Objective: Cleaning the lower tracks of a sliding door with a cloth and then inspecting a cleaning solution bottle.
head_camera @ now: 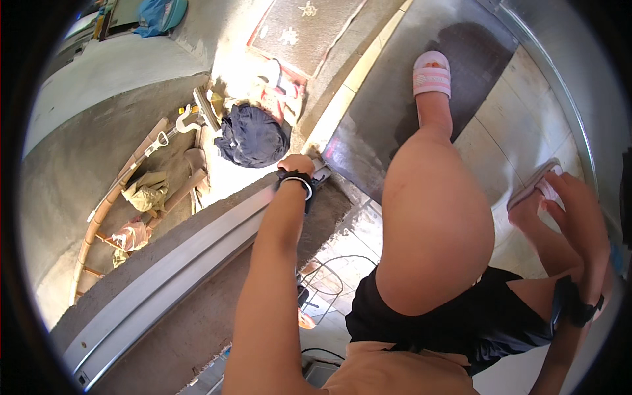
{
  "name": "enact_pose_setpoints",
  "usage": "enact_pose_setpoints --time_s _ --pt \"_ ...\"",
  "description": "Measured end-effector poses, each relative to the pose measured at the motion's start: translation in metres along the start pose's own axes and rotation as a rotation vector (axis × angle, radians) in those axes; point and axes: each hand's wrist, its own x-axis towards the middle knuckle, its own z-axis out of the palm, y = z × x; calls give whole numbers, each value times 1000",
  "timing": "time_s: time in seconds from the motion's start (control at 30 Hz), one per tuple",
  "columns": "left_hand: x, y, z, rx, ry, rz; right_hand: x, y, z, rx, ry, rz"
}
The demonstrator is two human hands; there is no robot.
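My left hand (297, 164) rests at the end of a metal window track (237, 217) on a concrete ledge, its fingers bent over the edge and partly hidden. A dark band and a light ring circle that wrist. Just beyond it lies a bundle of black cloth (254, 136). At the right, my right hand (575, 207) hangs beside my leg with its fingers loosely bent and apart, nothing seen in it; a black strap is on that wrist. Behind its fingers shows one pink slipper (531, 187). My other foot, in a pink and white slide sandal (432, 76), stands on a dark mat (368, 133).
Past the ledge, a bamboo ladder (98, 215) leans by the wall with crumpled bags (147, 191) near it. A brown doormat (311, 29) lies beyond the threshold (345, 91). A wire rack (323, 281) stands below the ledge. A metal-edged panel (568, 84) runs along the right.
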Motion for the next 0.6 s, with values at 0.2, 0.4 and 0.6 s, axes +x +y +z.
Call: enact_pose_setpoints --time_s 0.2,0.4,0.6 --pt "-25 18 3 -58 122 -8 -11 11 10 0 -15 81" --pt "-52 48 6 -389 454 234 -35 24 21 -105 -1 127" --pt "-90 -3 -85 -437 407 390 -35 12 12 -68 59 53"
